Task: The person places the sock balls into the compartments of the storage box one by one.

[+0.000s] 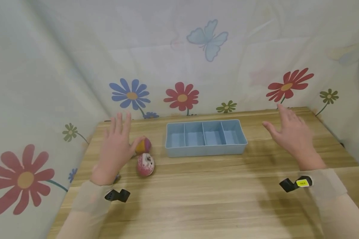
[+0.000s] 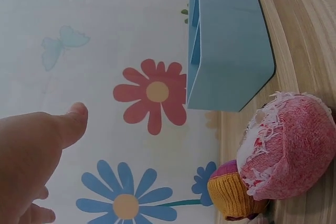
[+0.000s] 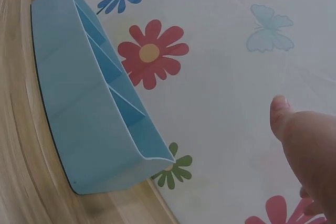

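My left hand (image 1: 115, 149) hovers over the left side of the table, fingers straight and thumb spread, holding nothing. Beside it lie a pink-and-white rolled-up sock bundle (image 1: 145, 165) with frayed white threads and, behind that, a yellow-and-purple ribbed knit bundle (image 1: 143, 146). The hand partly covers another dark item (image 1: 117, 178) near its wrist. A light blue box (image 1: 206, 151) with several compartments in a row stands at the table's middle, its visible compartments bare. To the right of the box my right hand (image 1: 294, 134) is held up, thumb apart from the fingers, also holding nothing.
The wood-grain table (image 1: 197, 199) runs up to a pale cloth backdrop (image 1: 155, 49) printed with flowers and a butterfly. More cloth hangs along the left and right sides. Black camera mounts (image 1: 117, 196) sit on both wrists.
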`<state>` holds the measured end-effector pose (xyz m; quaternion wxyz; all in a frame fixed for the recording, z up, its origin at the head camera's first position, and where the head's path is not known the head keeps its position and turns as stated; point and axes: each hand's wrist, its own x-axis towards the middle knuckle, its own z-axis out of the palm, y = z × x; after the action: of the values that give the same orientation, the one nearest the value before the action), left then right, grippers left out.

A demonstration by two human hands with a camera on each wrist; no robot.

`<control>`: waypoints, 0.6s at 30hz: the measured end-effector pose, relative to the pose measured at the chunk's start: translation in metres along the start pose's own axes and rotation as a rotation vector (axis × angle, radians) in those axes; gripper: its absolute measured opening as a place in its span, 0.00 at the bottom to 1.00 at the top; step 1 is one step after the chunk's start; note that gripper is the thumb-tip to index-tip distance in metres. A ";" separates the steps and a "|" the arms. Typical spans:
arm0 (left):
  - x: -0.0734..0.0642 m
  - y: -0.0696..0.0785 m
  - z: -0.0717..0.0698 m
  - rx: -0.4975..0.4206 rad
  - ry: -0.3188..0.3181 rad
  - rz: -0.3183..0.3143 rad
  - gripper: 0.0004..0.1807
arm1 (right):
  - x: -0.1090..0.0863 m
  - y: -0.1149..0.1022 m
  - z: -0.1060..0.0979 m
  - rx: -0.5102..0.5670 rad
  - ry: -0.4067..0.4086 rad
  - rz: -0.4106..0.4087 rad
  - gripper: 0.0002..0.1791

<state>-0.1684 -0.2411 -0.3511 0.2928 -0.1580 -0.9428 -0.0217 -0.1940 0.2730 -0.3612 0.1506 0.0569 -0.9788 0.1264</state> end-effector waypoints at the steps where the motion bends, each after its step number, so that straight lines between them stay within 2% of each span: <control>1: 0.000 0.000 0.000 -0.010 0.016 0.004 0.52 | 0.000 -0.002 0.001 -0.006 0.002 0.004 0.46; 4: -0.002 0.002 0.001 -0.044 0.057 0.006 0.52 | -0.001 -0.005 0.003 -0.030 0.036 -0.016 0.43; 7: -0.003 0.003 0.000 -0.084 0.042 -0.022 0.52 | -0.001 -0.008 0.007 -0.024 0.073 -0.052 0.38; 10: -0.005 0.005 -0.002 -0.182 -0.064 -0.129 0.51 | -0.001 -0.012 0.012 0.016 0.083 -0.073 0.35; 14: -0.008 0.005 -0.003 -0.375 -0.240 -0.311 0.54 | -0.001 -0.016 0.021 0.067 0.045 -0.071 0.32; 16: -0.009 0.005 -0.003 -0.460 -0.303 -0.369 0.56 | -0.001 -0.017 0.026 0.084 0.031 -0.069 0.31; 18: -0.010 0.004 -0.001 -0.508 -0.348 -0.401 0.57 | -0.001 -0.018 0.030 0.100 0.031 -0.071 0.31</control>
<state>-0.1586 -0.2407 -0.3560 0.0693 -0.0391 -0.9553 -0.2849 -0.1988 0.2481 -0.3856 0.1673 0.0972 -0.9662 0.1704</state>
